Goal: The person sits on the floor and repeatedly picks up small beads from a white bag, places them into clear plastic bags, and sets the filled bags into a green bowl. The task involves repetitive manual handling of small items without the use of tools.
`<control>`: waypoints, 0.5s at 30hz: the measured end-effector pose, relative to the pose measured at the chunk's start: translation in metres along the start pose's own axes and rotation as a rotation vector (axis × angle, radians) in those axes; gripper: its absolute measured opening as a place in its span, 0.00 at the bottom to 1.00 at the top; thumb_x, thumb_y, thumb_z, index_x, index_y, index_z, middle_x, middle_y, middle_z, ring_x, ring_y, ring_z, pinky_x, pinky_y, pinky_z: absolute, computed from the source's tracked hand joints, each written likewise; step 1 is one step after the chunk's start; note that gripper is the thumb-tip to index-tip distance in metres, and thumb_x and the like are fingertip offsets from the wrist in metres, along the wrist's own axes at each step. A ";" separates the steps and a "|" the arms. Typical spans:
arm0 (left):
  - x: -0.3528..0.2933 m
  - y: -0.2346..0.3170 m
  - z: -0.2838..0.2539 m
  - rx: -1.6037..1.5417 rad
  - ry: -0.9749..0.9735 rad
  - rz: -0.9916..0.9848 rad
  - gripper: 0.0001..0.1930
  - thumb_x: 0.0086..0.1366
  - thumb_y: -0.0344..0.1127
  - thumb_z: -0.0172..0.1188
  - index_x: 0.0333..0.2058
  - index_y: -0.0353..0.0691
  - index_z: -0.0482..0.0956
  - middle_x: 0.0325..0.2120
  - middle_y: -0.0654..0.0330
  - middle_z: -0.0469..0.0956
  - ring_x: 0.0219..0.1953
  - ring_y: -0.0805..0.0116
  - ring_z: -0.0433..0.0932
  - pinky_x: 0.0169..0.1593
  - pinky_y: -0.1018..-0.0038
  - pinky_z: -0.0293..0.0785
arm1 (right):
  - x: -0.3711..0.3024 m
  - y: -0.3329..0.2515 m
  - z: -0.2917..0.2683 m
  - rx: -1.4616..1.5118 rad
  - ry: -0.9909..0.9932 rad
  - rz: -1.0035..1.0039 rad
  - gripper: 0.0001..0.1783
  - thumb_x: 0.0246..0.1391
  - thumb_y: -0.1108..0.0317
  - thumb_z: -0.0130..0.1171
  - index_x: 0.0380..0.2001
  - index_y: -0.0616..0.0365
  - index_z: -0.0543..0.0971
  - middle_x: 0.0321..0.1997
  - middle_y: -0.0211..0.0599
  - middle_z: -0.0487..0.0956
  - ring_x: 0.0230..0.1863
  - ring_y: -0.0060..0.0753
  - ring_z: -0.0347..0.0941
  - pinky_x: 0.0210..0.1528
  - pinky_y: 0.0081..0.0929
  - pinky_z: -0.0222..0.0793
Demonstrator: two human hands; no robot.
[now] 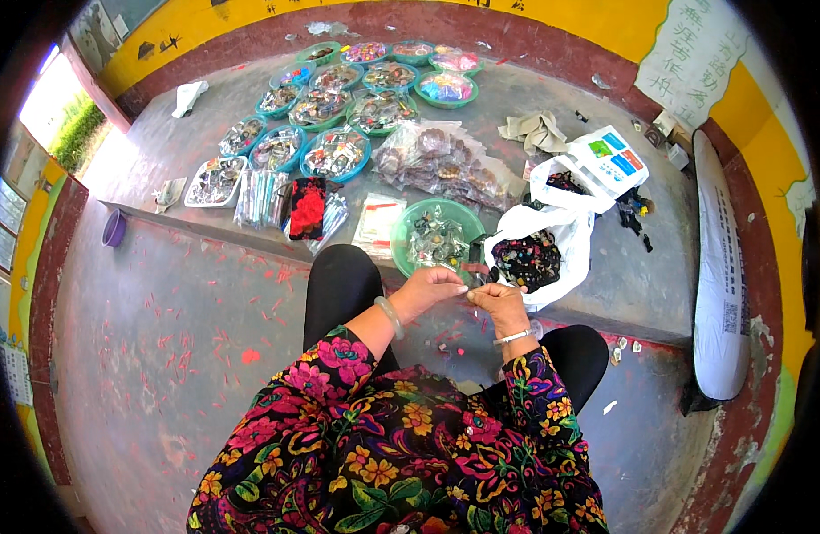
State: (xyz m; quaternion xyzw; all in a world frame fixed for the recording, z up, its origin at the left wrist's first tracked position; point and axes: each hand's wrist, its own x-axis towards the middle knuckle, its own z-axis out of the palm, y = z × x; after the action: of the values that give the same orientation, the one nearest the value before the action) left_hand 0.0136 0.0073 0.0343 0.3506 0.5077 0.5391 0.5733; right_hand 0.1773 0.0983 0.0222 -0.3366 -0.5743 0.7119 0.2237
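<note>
My left hand [430, 290] and my right hand [501, 304] meet over my lap, fingertips pinched close together. Whatever lies between them is too small to make out. A bangle circles my left wrist and a metal bracelet my right. Just beyond my fingers stands a green plastic basin [405, 233] with small clear packets [438, 238] inside. To its right, near my right hand, a white plastic bag [575, 263] gapes around a heap of small dark pieces with coloured bits [527, 260].
On the raised concrete step [641, 294] are several basins of packets, a pile of clear bags [446, 165], a second white bag [597, 160], and a black-and-red pouch [307, 209]. A long wrapped roll [720, 276] leans at right. A purple bucket [114, 229] stands left.
</note>
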 end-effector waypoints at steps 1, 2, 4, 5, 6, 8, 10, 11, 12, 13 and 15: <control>0.000 0.000 0.000 0.007 -0.005 0.007 0.07 0.56 0.31 0.58 0.33 0.37 0.76 0.28 0.67 0.75 0.32 0.81 0.70 0.38 0.82 0.67 | 0.000 0.000 0.001 0.006 -0.002 0.009 0.04 0.41 0.75 0.61 0.24 0.65 0.79 0.23 0.32 0.78 0.24 0.17 0.70 0.29 0.15 0.65; 0.000 -0.003 -0.001 0.001 -0.009 0.011 0.07 0.56 0.31 0.58 0.33 0.37 0.76 0.29 0.67 0.75 0.32 0.81 0.70 0.38 0.82 0.67 | 0.000 -0.001 0.001 0.013 -0.004 0.019 0.04 0.41 0.75 0.61 0.23 0.65 0.79 0.22 0.31 0.77 0.23 0.17 0.69 0.29 0.14 0.65; 0.002 -0.006 -0.002 -0.011 -0.017 0.018 0.07 0.56 0.31 0.58 0.33 0.37 0.76 0.29 0.67 0.75 0.32 0.81 0.70 0.38 0.82 0.67 | -0.003 -0.005 0.004 0.007 0.007 0.001 0.03 0.40 0.75 0.62 0.22 0.64 0.78 0.21 0.29 0.77 0.22 0.15 0.68 0.27 0.13 0.63; 0.002 -0.005 -0.001 -0.018 -0.017 0.012 0.07 0.56 0.30 0.58 0.33 0.37 0.76 0.30 0.66 0.75 0.32 0.80 0.70 0.38 0.82 0.67 | -0.003 -0.007 0.004 0.004 0.013 -0.008 0.03 0.40 0.75 0.62 0.21 0.64 0.78 0.20 0.28 0.76 0.22 0.14 0.67 0.27 0.13 0.62; 0.001 -0.003 -0.001 -0.026 -0.016 0.006 0.07 0.56 0.30 0.58 0.33 0.36 0.76 0.30 0.66 0.75 0.32 0.80 0.70 0.38 0.82 0.67 | -0.003 -0.006 0.004 -0.008 0.018 -0.010 0.03 0.39 0.75 0.62 0.21 0.64 0.78 0.20 0.27 0.76 0.22 0.14 0.66 0.26 0.13 0.61; 0.001 -0.003 0.000 -0.023 -0.014 0.009 0.07 0.56 0.30 0.58 0.33 0.36 0.76 0.31 0.65 0.75 0.33 0.80 0.71 0.39 0.82 0.67 | -0.002 -0.006 0.004 -0.032 0.029 -0.016 0.04 0.39 0.75 0.62 0.20 0.63 0.78 0.19 0.26 0.75 0.21 0.13 0.65 0.25 0.13 0.60; 0.004 -0.010 -0.001 -0.002 -0.007 0.025 0.07 0.56 0.30 0.58 0.34 0.35 0.76 0.33 0.64 0.75 0.34 0.79 0.71 0.40 0.82 0.68 | -0.001 -0.002 0.003 -0.079 0.041 -0.034 0.05 0.38 0.74 0.63 0.19 0.63 0.78 0.19 0.25 0.75 0.21 0.13 0.65 0.24 0.13 0.60; 0.005 -0.013 -0.002 0.016 0.004 0.041 0.07 0.56 0.30 0.58 0.34 0.35 0.76 0.33 0.64 0.75 0.34 0.79 0.71 0.40 0.82 0.68 | 0.000 0.000 0.003 -0.102 0.046 -0.042 0.05 0.38 0.73 0.63 0.19 0.63 0.77 0.18 0.24 0.75 0.21 0.13 0.65 0.24 0.14 0.60; 0.006 -0.015 -0.002 0.034 0.016 0.057 0.07 0.56 0.30 0.57 0.34 0.35 0.76 0.33 0.64 0.75 0.34 0.79 0.71 0.40 0.82 0.68 | 0.002 0.003 0.003 -0.129 0.053 -0.050 0.05 0.38 0.73 0.63 0.19 0.63 0.77 0.18 0.24 0.75 0.21 0.13 0.65 0.24 0.14 0.60; 0.005 -0.014 -0.001 0.050 0.025 0.072 0.07 0.56 0.30 0.57 0.34 0.35 0.77 0.33 0.63 0.76 0.34 0.79 0.72 0.40 0.82 0.68 | 0.003 0.005 0.003 -0.158 0.062 -0.058 0.06 0.37 0.72 0.64 0.19 0.63 0.77 0.18 0.24 0.75 0.21 0.13 0.65 0.24 0.14 0.60; 0.005 -0.011 0.001 0.129 0.069 0.052 0.07 0.56 0.30 0.57 0.34 0.35 0.77 0.32 0.64 0.76 0.33 0.79 0.72 0.39 0.82 0.69 | 0.003 0.007 0.002 -0.189 0.072 -0.068 0.06 0.37 0.72 0.64 0.19 0.63 0.77 0.19 0.24 0.75 0.21 0.13 0.64 0.24 0.14 0.60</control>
State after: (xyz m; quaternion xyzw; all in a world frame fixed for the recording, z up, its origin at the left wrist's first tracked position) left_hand 0.0169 0.0101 0.0236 0.3809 0.5518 0.5317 0.5175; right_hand 0.1741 0.0972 0.0145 -0.3619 -0.6414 0.6341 0.2357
